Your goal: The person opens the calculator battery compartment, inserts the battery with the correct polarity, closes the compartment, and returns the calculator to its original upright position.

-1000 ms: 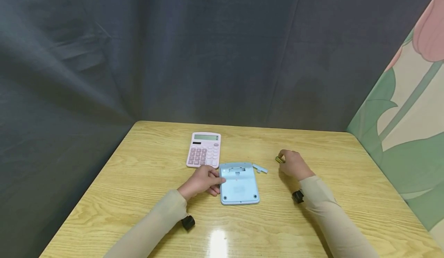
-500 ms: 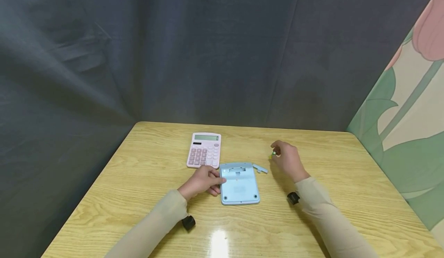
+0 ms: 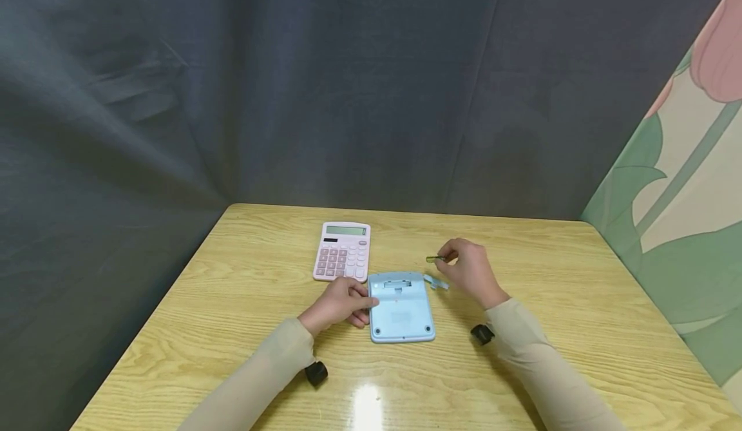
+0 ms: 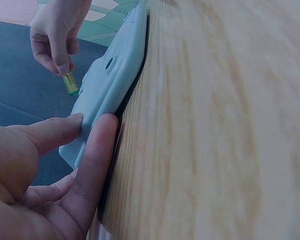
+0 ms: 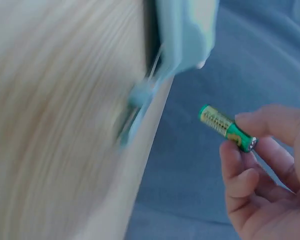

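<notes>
A light-blue calculator [image 3: 401, 318] lies face down on the table, the battery slot [image 3: 397, 284] in its back uncovered. My left hand [image 3: 339, 303] pinches its left edge, thumb on the back and a finger at the side, as the left wrist view shows. Above and right of the calculator, my right hand [image 3: 472, 270] holds a small green and gold battery [image 5: 224, 125] between thumb and fingers, raised off the table. The light-blue battery cover [image 3: 436, 282] lies loose by the calculator's top right corner, below the right hand.
A pink calculator [image 3: 342, 250] lies face up behind the left hand, close to the blue one. The wooden table [image 3: 243, 276] ends at a dark curtain [image 3: 371, 96] at the back. A flower-patterned wall [image 3: 678, 180] stands at the right.
My right hand has moved left toward the blue calculator with the battery, lifting it and turning it in the fingers. The left hand and both calculators have stayed in place.
</notes>
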A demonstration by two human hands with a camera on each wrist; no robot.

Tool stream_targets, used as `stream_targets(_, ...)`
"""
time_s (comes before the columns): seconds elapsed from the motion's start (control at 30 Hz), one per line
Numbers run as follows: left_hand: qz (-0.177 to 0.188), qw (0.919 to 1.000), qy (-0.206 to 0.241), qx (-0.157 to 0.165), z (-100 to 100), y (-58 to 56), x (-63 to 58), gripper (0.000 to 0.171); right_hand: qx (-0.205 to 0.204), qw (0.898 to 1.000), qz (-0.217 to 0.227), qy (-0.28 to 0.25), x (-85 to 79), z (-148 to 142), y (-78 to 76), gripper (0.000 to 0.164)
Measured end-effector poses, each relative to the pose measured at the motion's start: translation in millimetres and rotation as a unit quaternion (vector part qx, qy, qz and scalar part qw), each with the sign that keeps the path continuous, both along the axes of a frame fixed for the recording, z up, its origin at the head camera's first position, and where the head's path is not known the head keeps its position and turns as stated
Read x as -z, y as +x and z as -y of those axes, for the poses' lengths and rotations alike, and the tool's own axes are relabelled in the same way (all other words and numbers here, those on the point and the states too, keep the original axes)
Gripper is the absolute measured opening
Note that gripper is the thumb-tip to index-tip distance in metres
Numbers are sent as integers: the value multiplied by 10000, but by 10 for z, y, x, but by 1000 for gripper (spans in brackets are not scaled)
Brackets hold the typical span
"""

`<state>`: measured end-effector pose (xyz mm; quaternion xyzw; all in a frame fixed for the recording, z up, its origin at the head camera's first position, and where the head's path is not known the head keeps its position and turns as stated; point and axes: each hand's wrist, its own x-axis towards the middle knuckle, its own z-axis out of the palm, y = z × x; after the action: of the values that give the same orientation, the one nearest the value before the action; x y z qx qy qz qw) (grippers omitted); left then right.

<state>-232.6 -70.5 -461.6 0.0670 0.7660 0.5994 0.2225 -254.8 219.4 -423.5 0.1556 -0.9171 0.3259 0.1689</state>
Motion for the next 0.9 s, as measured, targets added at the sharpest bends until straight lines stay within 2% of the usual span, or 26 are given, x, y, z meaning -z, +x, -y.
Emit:
stream_targets(0.13, 16, 10000, -21, -14, -7, 7, -11, 36, -316, 9956, 736, -479, -27, 80, 48, 5)
stream_targets(0.23, 9, 10000, -24, -5, -10, 13, -22, 36, -605, 9891, 1220, -552, -40, 140, 80, 12)
stream_targets(0.3, 5, 10000, -18, 6, -11, 17, -28, 37, -766, 9870, 1356, -399, -45, 173, 96, 18)
stream_targets(0.43, -6, 10000, -21, 27, -18, 16, -32, 36, -1035, 9854, 1350, 72, -44, 218, 112, 22)
stream_targets(0.57, -31, 10000, -41, 22, -37, 6, -21, 35, -1254, 9823, 1216, 676, -46, 257, 117, 14)
stream_targets(0.7, -45, 10000, -44, -19, -56, -1, 1, 35, -1445, 9761, 1101, 1194, -32, 285, 119, 32)
stream_targets(0.77, -53, 10000, -49, -39, -61, 0, 14, 36, -1541, 9740, 997, 1325, -22, 299, 125, 37)
stream_targets(0.9, -148, 9998, -119, -43, -68, 17, 11, 38, -1612, 9768, 627, 1264, -27, 360, 148, 36)
